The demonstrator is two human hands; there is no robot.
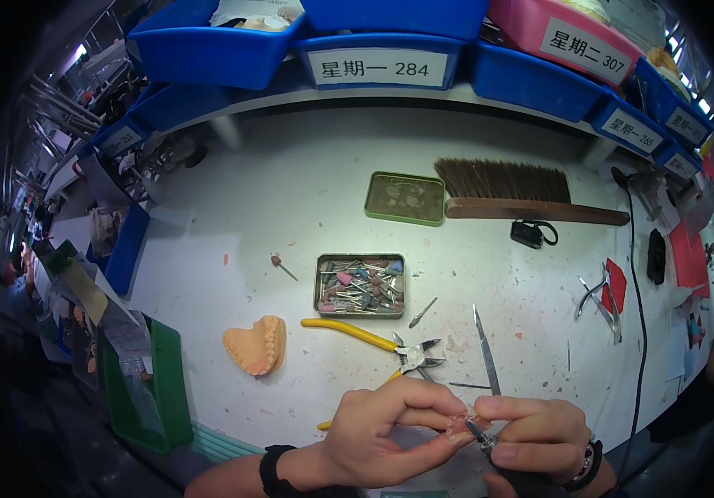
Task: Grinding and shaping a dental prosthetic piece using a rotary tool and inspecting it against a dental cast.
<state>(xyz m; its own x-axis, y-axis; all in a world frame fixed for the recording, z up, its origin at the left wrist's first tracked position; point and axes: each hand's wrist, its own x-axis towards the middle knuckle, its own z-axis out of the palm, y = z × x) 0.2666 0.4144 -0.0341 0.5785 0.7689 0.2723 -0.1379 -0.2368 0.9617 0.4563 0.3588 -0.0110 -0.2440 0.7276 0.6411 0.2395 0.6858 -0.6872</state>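
Observation:
My left hand (390, 432) pinches a small pink denture piece (457, 427) between its fingertips, at the lower middle. My right hand (540, 440) is closed on a rotary handpiece (487, 444), whose pointed bur meets the pink piece; my fingers hide most of the tool. Just beyond them lie yellow-handled cutting pliers (411, 355), jaws apart, and a slim metal blade (486, 353). An orange plaster dental model (257, 346) sits to the left. Behind the pliers is an open tin (321, 286) full of assorted burs.
A wooden brush (531, 209), a green tin lid (407, 221) and a black strapped item (529, 234) lie farther back. Metal pliers (602, 303) rest at the right beside a black cable (639, 332). Blue bins (382, 66) line a raised shelf; a green bin (172, 390) stands left.

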